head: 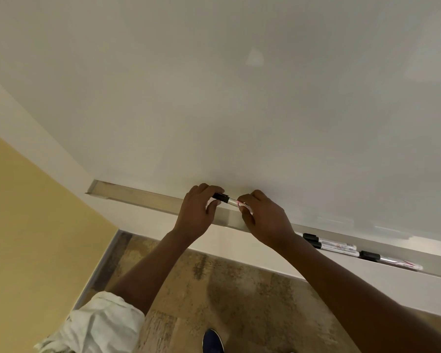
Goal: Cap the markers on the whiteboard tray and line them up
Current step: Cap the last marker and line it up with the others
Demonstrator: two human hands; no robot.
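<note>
Black plastic cap (220, 196) sits pinched in the curled fingers of the left hand (195, 212). The right hand (265, 220) grips the white barrel of the same slim marker (231, 201), held just above the long silver metal tray (138, 197) at mid-frame. Whether the cap is fully seated I cannot tell. The marker looks light, stiff and smooth, likely slippery; holding close to the joint and pushing straight along its length seems best. Three more black-capped white markers (336, 247) lie in the tray at lower right.
</note>
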